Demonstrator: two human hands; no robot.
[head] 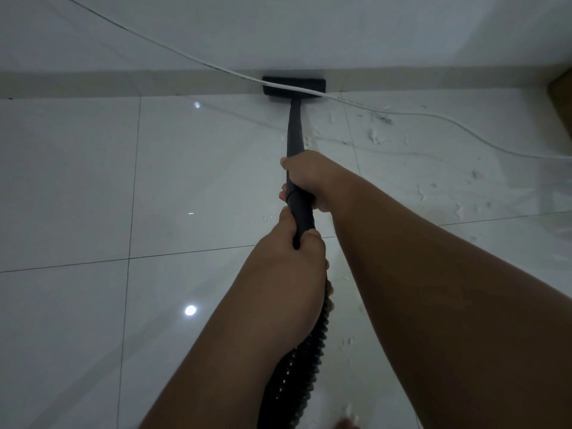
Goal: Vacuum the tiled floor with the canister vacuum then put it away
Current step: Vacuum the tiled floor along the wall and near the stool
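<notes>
A black vacuum wand point(295, 131) runs away from me to a flat black floor head point(294, 88) that lies against the skirting at the foot of the wall. My right hand point(309, 178) grips the wand higher up. My left hand point(291, 258) grips the wand's thicker lower end, just above where the ribbed black hose point(297, 366) drops toward me. The canister itself is out of view. White dust and debris point(433, 181) are scattered over the glossy white tiled floor point(77, 181) to the right of the wand.
A white cable point(458, 125) comes down from the upper left, crosses over the floor head and trails across the tiles to the right edge. A beige skirting point(123, 85) lines the wall. A brown object's corner point(561, 88) shows at far right.
</notes>
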